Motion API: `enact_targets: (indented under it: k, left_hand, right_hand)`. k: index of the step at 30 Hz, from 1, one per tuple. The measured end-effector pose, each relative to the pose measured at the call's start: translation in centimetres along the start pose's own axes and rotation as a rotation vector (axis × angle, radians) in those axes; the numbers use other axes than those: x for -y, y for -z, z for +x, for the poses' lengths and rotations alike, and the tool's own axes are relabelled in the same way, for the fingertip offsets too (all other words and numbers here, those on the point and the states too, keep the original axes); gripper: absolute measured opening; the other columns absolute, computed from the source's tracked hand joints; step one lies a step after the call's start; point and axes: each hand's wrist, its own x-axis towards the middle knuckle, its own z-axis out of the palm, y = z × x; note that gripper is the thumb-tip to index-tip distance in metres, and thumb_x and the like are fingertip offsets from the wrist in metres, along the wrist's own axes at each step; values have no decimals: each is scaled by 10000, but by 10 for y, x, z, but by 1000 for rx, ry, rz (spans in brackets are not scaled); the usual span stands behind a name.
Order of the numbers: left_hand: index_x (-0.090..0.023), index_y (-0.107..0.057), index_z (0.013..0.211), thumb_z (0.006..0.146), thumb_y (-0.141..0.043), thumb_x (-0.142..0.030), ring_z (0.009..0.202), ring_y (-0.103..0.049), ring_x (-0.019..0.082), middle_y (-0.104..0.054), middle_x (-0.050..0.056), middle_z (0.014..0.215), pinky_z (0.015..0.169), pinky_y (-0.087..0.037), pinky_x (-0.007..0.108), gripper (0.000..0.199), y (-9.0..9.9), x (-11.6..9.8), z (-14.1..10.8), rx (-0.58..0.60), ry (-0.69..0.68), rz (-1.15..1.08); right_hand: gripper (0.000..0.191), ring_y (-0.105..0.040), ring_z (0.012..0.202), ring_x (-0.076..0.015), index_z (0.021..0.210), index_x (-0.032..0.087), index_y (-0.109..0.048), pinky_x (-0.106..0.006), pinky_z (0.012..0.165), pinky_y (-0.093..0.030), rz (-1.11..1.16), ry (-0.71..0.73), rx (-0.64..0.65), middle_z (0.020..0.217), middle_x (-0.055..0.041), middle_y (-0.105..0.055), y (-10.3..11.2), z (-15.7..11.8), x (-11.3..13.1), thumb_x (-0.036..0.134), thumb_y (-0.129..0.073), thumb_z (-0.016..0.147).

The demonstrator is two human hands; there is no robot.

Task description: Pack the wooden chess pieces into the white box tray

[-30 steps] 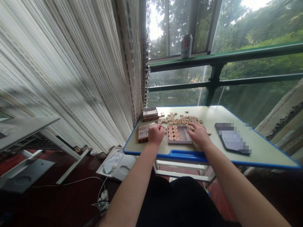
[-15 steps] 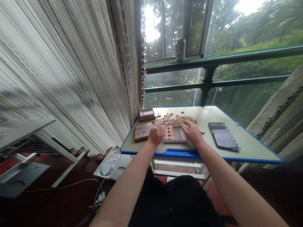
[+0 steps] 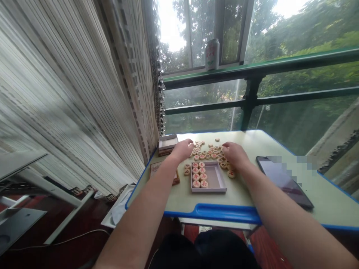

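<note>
A shallow open box (image 3: 215, 190) stands near the table's front edge, with two columns of round red-marked pieces (image 3: 204, 184) in its left part; its right part is bare. Beyond it, many loose round pieces (image 3: 207, 156) lie spread on the table. My left hand (image 3: 183, 148) is at the left edge of the loose pieces, fingers apart, with nothing seen in it. My right hand (image 3: 234, 153) hovers at their right edge, its fingers bent; the fingertips are partly hidden, so whether it holds a piece cannot be made out.
A patterned box lid (image 3: 155, 170) lies at the left, partly under my left arm, with stacked boxes (image 3: 168, 142) behind it. A phone (image 3: 283, 181) lies right of my right arm. A can (image 3: 212, 55) stands on the green railing.
Both hands have moved from the sides of the open box forward to the loose pieces. The view has shifted closer to the table.
</note>
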Motion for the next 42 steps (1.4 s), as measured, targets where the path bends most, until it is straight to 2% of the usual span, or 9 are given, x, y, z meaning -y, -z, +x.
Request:
enact_targets:
  k: [3, 7, 9, 13, 15, 22, 27, 33, 42]
  left_hand:
    - [-214, -657, 1068, 751, -465, -72, 887, -630, 194, -668, 78, 1081, 724, -477, 248, 397, -4, 11, 10, 57, -26, 161]
    - [-257, -670, 1069, 638, -418, 75, 990, -606, 171, -636, 29, 1166, 857, -452, 233, 600, -7, 18, 4, 14, -166, 223]
    - [-263, -663, 1092, 641, -410, 79, 1015, -601, 181, -629, 29, 1184, 878, -447, 240, 620, -8, 17, -2, 24, -173, 233]
    - [-242, -674, 1089, 649, -453, 61, 1016, -611, 241, -654, 81, 1140, 838, -464, 273, 578, -8, 13, -13, 162, -105, 304]
    - [-248, -681, 1077, 650, -471, 60, 990, -626, 251, -667, 92, 1113, 820, -471, 284, 567, -9, 12, -15, 190, -68, 311]
    - [-246, -713, 1006, 663, -493, 23, 937, -638, 237, -694, 83, 1046, 807, -472, 278, 489, -11, 13, -12, 154, -86, 319]
    - [-241, -712, 1002, 645, -457, 44, 956, -625, 237, -686, 73, 1062, 826, -465, 287, 523, -12, 11, -12, 144, -131, 336]
    - [-233, -718, 949, 630, -484, 46, 934, -629, 217, -695, 59, 1018, 828, -467, 254, 484, -14, 10, -13, 142, -136, 280]
    - [-220, -715, 946, 617, -426, 72, 951, -620, 203, -689, 38, 1034, 857, -466, 260, 526, -16, 3, -12, 149, -255, 293]
  right_hand:
    - [359, -548, 1042, -311, 1030, 162, -685, -407, 850, -421, -169, 81, -9, 1153, -147, -626, -10, 0, -6, 306, -457, 794]
    - [331, -579, 993, -271, 980, 183, -697, -366, 850, -420, -210, 94, 36, 1093, -129, -656, -15, 1, -15, 323, -447, 814]
    - [313, -589, 973, -254, 974, 182, -697, -338, 837, -422, -180, 93, 50, 1066, -122, -669, -14, 2, -16, 311, -470, 801]
    - [336, -596, 957, -249, 942, 177, -705, -328, 826, -422, -149, 120, 102, 1020, -125, -676, -11, 4, -12, 330, -424, 838]
    - [344, -592, 958, -246, 932, 174, -711, -327, 838, -418, -147, 137, 125, 1006, -126, -670, -9, 3, -11, 312, -407, 849]
    - [291, -577, 881, -225, 943, 214, -740, -326, 832, -424, -188, 65, 41, 959, -112, -571, -6, 1, -14, 315, -511, 794]
    - [292, -561, 887, -241, 934, 251, -748, -357, 834, -421, -196, 97, 70, 937, -109, -579, -8, 2, -18, 282, -496, 789]
    - [328, -556, 879, -227, 958, 242, -743, -334, 820, -430, -164, 125, 49, 966, -105, -596, -13, 3, -24, 197, -476, 772]
    - [339, -498, 1006, -323, 1018, 301, -714, -426, 846, -401, -208, 67, 128, 1052, -124, -577, -11, 2, -19, 257, -472, 784]
